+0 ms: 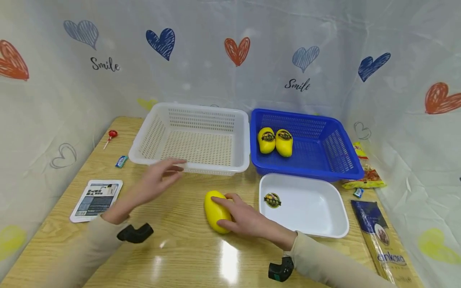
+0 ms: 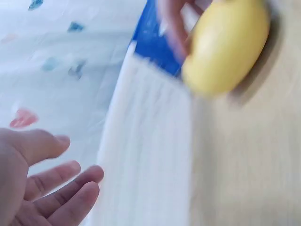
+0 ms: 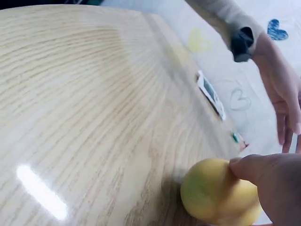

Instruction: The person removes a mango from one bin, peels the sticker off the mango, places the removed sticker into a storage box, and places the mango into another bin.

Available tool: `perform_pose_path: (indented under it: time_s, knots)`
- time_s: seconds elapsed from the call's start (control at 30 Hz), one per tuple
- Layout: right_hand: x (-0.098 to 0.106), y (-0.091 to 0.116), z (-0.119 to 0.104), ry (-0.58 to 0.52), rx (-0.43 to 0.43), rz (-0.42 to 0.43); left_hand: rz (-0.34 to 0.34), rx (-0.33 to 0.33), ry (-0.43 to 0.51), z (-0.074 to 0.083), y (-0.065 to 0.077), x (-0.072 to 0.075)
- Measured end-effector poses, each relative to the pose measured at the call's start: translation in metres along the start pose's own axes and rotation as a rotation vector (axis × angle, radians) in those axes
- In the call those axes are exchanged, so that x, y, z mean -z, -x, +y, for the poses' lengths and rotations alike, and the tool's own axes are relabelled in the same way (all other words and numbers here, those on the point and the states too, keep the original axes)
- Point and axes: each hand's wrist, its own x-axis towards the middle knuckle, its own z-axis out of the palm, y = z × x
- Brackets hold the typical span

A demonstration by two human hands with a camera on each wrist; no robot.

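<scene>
Right now the right hand [image 1: 248, 222] grips a yellow mango [image 1: 216, 211] lying on the wooden table [image 1: 187, 256], just left of the white tray [image 1: 306, 206]. Left hand [image 1: 158, 180] hovers with fingers spread and relaxed, holding nothing, near the front rim of the white basket [image 1: 194, 138]. Two more mangoes [image 1: 275, 141] sit in the blue basket [image 1: 324, 148].

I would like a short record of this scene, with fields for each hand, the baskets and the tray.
right hand: grips a yellow oval plastic object lying on the wooden table
left hand: open, above the table, in front of the white basket
white plastic basket: holds nothing
blue plastic basket: two yellow oval objects, side by side
white plastic tray: only a round sticker
</scene>
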Motion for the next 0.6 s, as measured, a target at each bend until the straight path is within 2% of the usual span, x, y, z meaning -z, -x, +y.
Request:
perform_pose_path:
  time_s: [0.1, 0.23, 0.3, 0.37, 0.47, 0.6]
  knots:
    - [0.0, 0.0, -0.001, -0.024, 0.02, -0.034, 0.085, 0.049, -0.118, -0.006, -0.005, 0.041]
    - [0.009, 0.002, -0.003, -0.049, 0.073, -0.057, 0.108, 0.173, -0.184, -0.026, -0.007, 0.083]
    - [0.017, 0.001, -0.004, -0.083, 0.121, -0.059, 0.086, 0.252, -0.125, -0.043, -0.008, 0.098]
    - [0.027, 0.001, -0.007, -0.128, 0.159, -0.054, 0.038, 0.334, -0.017, -0.062, -0.007, 0.109]
    - [0.046, -0.005, -0.013, -0.242, 0.181, -0.026, -0.027, 0.434, 0.156, -0.087, -0.004, 0.116]
    - [0.071, -0.022, -0.018, -0.434, 0.136, 0.057, -0.046, 0.443, 0.35, -0.111, -0.002, 0.113]
